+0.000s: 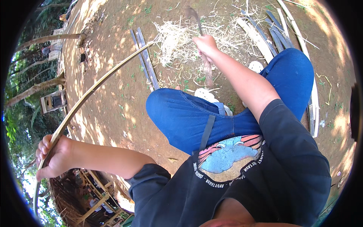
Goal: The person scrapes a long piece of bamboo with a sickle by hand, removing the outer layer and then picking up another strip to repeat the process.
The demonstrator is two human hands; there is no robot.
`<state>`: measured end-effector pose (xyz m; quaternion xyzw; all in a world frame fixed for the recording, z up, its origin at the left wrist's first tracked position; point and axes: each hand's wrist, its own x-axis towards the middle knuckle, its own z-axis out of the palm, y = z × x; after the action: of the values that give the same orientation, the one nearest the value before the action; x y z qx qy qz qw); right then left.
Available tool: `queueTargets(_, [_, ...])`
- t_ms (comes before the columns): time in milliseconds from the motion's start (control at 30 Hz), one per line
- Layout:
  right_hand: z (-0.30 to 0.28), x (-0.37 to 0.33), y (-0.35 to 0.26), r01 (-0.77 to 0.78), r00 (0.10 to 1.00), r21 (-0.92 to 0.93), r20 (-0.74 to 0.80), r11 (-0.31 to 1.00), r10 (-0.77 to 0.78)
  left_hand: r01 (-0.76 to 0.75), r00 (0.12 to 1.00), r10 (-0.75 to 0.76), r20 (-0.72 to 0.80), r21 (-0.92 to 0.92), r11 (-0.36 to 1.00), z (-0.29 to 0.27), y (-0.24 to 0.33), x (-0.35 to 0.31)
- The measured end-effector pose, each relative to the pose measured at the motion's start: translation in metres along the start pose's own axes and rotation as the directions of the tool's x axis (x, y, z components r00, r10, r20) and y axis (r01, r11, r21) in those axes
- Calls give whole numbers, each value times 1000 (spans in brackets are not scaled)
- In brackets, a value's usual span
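My left hand (pixel 55 157), far out to the left, is wrapped round a long, thin bamboo strip (pixel 90 90). The strip slants up and right from the hand, and its far tip reaches the edge of a pile of pale shavings (pixel 172 41). Its other end hangs below the hand and curves toward the lower left. In front of my knees, my right hand (pixel 206 46) is closed round a knife (pixel 207 70). One end with a dark, curved tip points away from me above the pile; a brownish length hangs below the fist toward my shoes.
Two dark slats (pixel 146 62) lie on the dirt left of the shavings. Right of the pile are more dark and pale bamboo pieces (pixel 278 34), with a long strip (pixel 306 56) beside my knee. Wooden posts (pixel 41 89) and a thatched structure (pixel 72 196) stand at the left.
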<state>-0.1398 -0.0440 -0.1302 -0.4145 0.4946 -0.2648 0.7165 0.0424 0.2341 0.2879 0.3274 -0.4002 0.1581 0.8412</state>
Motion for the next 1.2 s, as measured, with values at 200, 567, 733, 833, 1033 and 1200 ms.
queueTargets(200, [-7, -27, -102, 446, 893, -492, 309, 748, -329, 127, 990, -119, 74, -127, 984, -5, -18, -39])
queueTargets(567, [-33, -94, -81, 679, 729, -496, 543, 542, -417, 95, 994, -105, -36, -209, 973, 2, -5, -66])
queueTargets(733, [-27, -111, -82, 765, 631, -389, 615, 514, -473, 91, 995, -97, -13, -238, 967, 7, 3, -67])
queueTargets(833, [-24, -123, -84, 759, 625, -354, 630, 546, -461, 60, 998, -57, 18, -227, 972, 12, 5, -71])
queueTargets(1033, [-15, -153, -100, 735, 589, -212, 669, 643, -453, 62, 998, -52, 47, -254, 965, 31, 2, -89])
queueTargets(1200, [-6, -175, -118, 807, 496, -158, 705, 568, -507, 79, 993, -52, 104, -272, 959, 57, -4, -109])
